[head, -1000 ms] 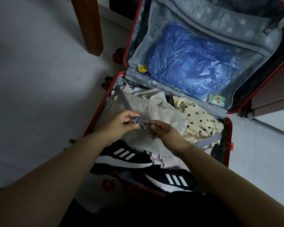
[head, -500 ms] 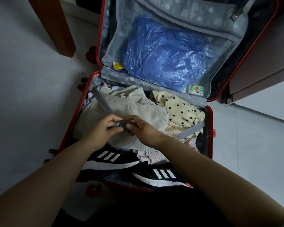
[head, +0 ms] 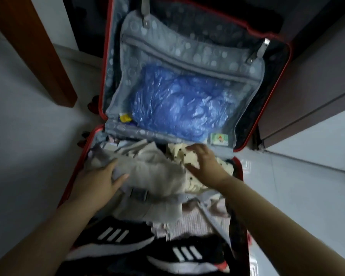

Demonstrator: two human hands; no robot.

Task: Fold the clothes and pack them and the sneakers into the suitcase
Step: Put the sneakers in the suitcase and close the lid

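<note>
Nearest, two black sneakers (head: 116, 238) with white stripes lie in the near end of the open red suitcase (head: 241, 176), stripes facing up, one just beside the other. Beyond them, a pale striped cloth (head: 191, 222) is bunched against the right wall. A grey strap (head: 175, 198) crosses the clothes; its buckle (head: 138, 194) appears fastened, though blur limits certainty. The left hand (head: 100, 182) lies flat on the beige garment (head: 157, 174), fingers extended, gripping nothing. The right hand (head: 203, 164) is spread over the polka-dot garment (head: 189, 183), fingers loosely splayed, pressing down without closing on it. Farthest, the raised lid (head: 187, 50) holds a blue plastic bag (head: 179, 104) behind its mesh pocket.
</note>
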